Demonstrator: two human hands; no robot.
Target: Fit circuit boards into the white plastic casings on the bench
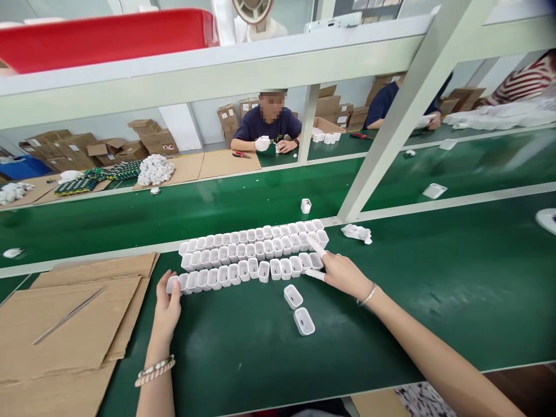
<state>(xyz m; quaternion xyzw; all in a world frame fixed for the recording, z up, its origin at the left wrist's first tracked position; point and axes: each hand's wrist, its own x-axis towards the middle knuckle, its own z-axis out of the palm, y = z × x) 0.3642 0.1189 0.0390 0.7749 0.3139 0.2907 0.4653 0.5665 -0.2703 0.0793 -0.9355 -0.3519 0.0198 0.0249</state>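
Observation:
Three rows of small white plastic casings [254, 255] stand packed together on the green table [391, 301]. My left hand [167, 304] presses against the left end of the front row, fingers curled round the end casing. My right hand [341, 272] touches the right end of the rows, fingers stretched out with white finger cots on the tips. Two loose casings [299, 310] lie on the table just in front of the rows, between my hands.
Flat cardboard sheets [65, 330] with metal tweezers [67, 316] lie at the left. A crumpled white glove [357, 233] sits right of the rows. One casing [306, 205] stands on the conveyor belt behind. Across it, two people work at a bench with cardboard boxes.

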